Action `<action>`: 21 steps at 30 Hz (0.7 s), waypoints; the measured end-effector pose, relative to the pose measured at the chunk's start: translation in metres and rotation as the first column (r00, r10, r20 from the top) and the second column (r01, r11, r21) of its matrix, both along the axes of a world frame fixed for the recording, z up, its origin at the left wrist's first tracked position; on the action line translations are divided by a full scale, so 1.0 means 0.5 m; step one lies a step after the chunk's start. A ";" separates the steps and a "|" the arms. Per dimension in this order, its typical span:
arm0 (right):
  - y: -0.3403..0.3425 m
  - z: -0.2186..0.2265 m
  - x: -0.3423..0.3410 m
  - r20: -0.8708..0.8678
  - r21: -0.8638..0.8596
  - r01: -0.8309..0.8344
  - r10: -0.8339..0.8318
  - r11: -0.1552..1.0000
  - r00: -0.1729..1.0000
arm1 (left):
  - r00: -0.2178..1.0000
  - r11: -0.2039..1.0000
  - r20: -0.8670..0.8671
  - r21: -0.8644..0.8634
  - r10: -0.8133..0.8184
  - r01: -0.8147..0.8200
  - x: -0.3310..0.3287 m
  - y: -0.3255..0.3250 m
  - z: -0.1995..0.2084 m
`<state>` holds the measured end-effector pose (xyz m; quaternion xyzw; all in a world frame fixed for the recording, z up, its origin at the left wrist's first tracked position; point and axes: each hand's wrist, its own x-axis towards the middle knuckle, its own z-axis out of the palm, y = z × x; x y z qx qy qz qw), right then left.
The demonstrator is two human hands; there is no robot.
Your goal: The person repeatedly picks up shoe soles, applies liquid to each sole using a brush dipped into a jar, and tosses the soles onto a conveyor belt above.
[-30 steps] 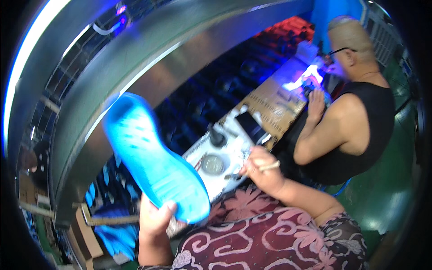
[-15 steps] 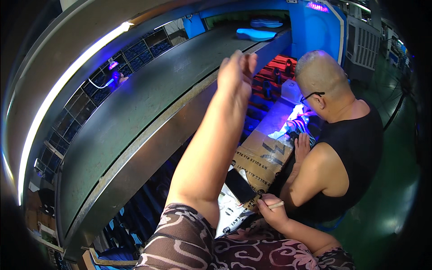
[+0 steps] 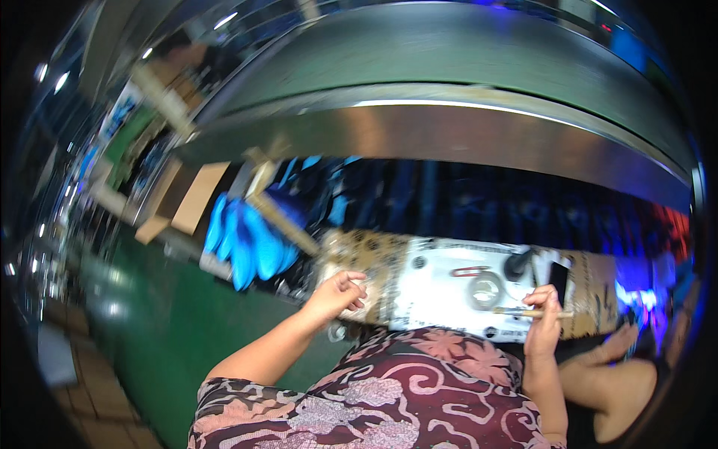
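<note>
Over the left end of the taped cardboard (image 3: 374,254), my left hand (image 3: 338,294) hovers with loosely curled fingers and nothing in them. My right hand (image 3: 544,318) grips a slim brush (image 3: 516,311) with a pale wooden handle, its tip pointing left. Below the tip lies a white printed sheet (image 3: 437,299). A round, clear dish (image 3: 486,290) sits on it, beside a dark, blurred pot-like object (image 3: 517,263). A small red-handled tool (image 3: 470,271) rests behind the dish. Just past my right hand is a black phone (image 3: 559,277).
Blue insoles (image 3: 254,243) hang in a bunch at left, near an open cardboard box (image 3: 198,198). Across the back runs a green conveyor belt (image 3: 449,52) with a metal edge (image 3: 449,127). A co-worker's arm (image 3: 609,382) is close on my right, by a bright violet light.
The view has swung left and down. My left arm has come back from its reach toward the conveyor and is now low at left. The brush has stayed in my right hand.
</note>
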<state>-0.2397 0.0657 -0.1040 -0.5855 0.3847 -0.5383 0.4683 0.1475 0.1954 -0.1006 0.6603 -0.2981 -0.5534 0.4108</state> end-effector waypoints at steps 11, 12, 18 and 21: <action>-0.005 0.144 0.519 -0.506 0.124 -0.729 0.675 0.673 0.538 | 0.469 0.615 0.414 -0.370 0.780 -0.696 0.539 0.338 -0.058; 0.001 0.133 0.557 -0.525 0.111 -0.768 0.694 0.630 0.493 | 0.482 0.620 0.404 -0.366 0.777 -0.694 0.562 0.339 -0.080; 0.065 0.060 0.753 -0.694 0.253 -0.852 0.700 0.459 0.171 | 0.689 0.674 0.034 -0.244 0.724 -0.697 0.654 0.319 -0.189; 0.102 -0.010 0.831 -0.622 0.417 -0.788 0.774 0.453 0.116 | 0.769 0.724 -0.120 -0.273 0.628 -0.633 0.679 0.306 -0.207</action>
